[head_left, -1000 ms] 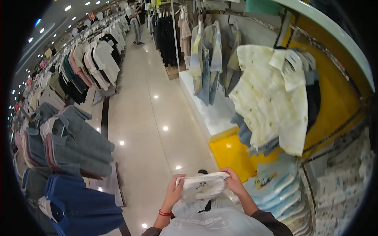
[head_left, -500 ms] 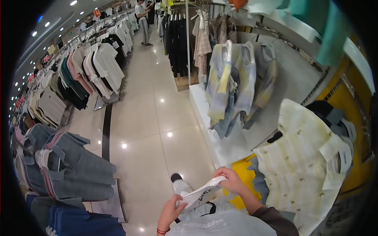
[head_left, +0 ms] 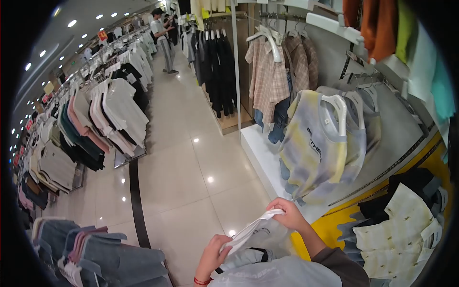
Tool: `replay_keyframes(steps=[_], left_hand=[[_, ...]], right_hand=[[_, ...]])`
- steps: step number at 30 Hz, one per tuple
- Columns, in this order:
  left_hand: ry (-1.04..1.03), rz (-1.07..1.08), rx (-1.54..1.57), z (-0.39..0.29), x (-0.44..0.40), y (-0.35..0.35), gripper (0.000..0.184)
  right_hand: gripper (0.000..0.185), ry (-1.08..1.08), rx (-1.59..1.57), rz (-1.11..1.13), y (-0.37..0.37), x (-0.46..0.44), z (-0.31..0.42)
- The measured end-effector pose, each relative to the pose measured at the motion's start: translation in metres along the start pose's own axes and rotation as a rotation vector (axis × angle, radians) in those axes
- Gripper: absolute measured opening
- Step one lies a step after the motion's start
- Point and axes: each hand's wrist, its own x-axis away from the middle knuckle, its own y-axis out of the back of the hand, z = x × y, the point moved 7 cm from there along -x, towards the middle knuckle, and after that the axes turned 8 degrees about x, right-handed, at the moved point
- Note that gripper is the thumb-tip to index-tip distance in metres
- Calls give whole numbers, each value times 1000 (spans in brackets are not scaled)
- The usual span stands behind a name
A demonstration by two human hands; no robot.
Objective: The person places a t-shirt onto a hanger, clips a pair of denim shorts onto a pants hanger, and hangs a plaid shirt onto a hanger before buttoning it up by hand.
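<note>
A folded white cloth item with dark print, partly in a clear bag, is stretched between my two hands. My left hand, a red cord at its wrist, grips the lower left end. The upper right end is pinched by my right hand, below a dark sleeve. Both hands are in front of my light grey shirt. Right of my right hand, a pale yellow shirt hangs low. Above it hangs a purple and yellow knit top on a white hanger.
Grey-blue garments hang at the lower left. Racks of shirts line the left side. Black trousers and plaid shirts hang ahead, beside a white platform. A person stands far up the tiled aisle.
The view has moved forward along the aisle; the yellow shirt now sits lower right and the knit tops nearer. Both hands still hold the white item, now tilted up to the right.
</note>
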Motion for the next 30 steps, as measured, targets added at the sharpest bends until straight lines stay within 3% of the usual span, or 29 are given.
replay_keyframes(steps=[3,6,13,18,21,24,27,30], left_hand=[[-35,84,-64,17,-29,21,20],[190,63,-3,37,-58,36,20],[344,-61,-9,120,-129,68,28],[222,-35,38,167,-207,107,25],[79,32,-123,161,-268,139,18],[45,85,12,159,-321,165,15],[-4,113,-93,171,-377,173,14],[29,283,-116,182,-418,170,11]], right_hand=[[20,-21,35,-13,-6,-28,13],[20,-2,-183,-109,-8,-59,8],[25,-43,24,-29,-2,-152,15],[27,42,215,96,5,-248,47],[28,154,278,147,12,-318,58],[31,153,322,138,28,-371,84],[31,116,390,106,42,-408,94],[28,48,431,52,55,-421,95]])
